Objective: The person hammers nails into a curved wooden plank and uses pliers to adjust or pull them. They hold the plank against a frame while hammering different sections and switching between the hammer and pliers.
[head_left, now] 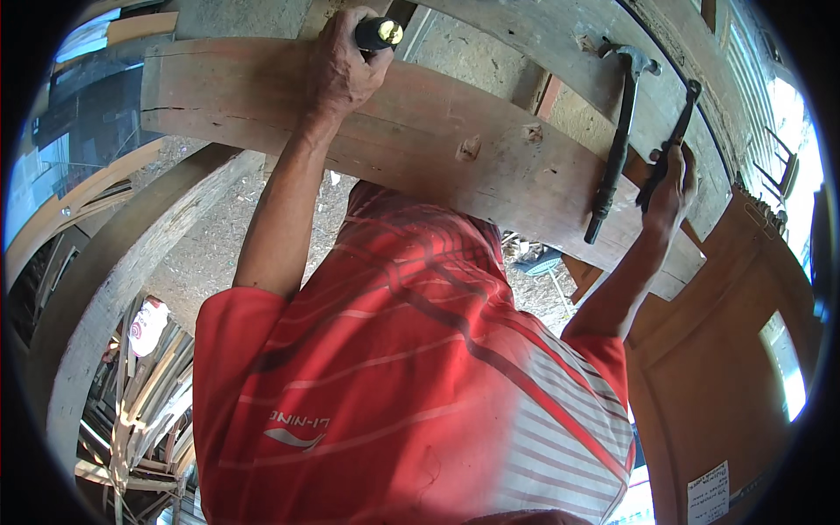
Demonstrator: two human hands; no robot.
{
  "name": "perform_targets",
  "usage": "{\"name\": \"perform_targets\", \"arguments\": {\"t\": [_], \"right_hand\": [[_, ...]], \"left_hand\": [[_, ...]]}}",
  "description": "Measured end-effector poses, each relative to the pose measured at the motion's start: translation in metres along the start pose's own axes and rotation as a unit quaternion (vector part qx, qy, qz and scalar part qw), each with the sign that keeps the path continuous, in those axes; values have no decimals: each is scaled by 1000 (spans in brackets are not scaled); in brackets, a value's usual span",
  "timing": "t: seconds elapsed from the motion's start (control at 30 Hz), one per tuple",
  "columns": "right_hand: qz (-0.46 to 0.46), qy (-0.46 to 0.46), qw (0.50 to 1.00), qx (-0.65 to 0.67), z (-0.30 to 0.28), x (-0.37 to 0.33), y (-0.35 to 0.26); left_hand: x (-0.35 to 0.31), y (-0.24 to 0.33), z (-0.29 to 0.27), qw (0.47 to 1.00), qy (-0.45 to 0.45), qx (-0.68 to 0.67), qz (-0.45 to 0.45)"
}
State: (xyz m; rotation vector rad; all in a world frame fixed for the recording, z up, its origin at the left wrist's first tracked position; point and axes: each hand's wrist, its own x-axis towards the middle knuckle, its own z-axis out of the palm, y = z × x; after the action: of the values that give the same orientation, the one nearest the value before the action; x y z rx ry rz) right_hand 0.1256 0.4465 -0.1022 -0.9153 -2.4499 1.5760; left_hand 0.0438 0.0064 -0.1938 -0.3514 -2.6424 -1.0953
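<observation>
My left hand (350,66) is closed around a black cylinder with a pale yellow end (378,33), held over the far edge of a wooden plank (262,96). Its lower part is hidden, so I cannot tell its kind. At the right, my right hand (672,184) has its fingers on a dark, long-handled metal tool (678,127) resting on the boards. The tool's head looks like a wrench or pincers. Just left of it, apart from the hand, lies a claw hammer (623,131) with a dark handle, across the gap between two boards.
A second grey board (525,35) runs behind the plank. A curved timber (131,254) stands at the left, above a pile of thin wood strips (149,402). A brown wooden panel (709,350) with a paper label (709,493) is at the lower right. Glass-like panels (87,131) stand far left.
</observation>
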Motion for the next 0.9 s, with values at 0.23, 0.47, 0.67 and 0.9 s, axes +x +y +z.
{"name": "perform_targets", "arguments": {"t": [0.23, 0.47, 0.67, 0.9], "right_hand": [[99, -340, 894, 274, 55, -111, -31], [1, -394, 918, -44, 71, -140, -57], [-81, -452, 887, -48, 70, -147, -116], [-246, -333, 900, -137, 77, -158, -138]], "left_hand": [[-4, -1, -5, 998, -12, -61, 11], [-11, 61, -18, 956, -82, -206, 193], [-31, 99, -18, 928, -249, -224, 164], [-46, 121, -42, 912, -202, -350, -68]]}}
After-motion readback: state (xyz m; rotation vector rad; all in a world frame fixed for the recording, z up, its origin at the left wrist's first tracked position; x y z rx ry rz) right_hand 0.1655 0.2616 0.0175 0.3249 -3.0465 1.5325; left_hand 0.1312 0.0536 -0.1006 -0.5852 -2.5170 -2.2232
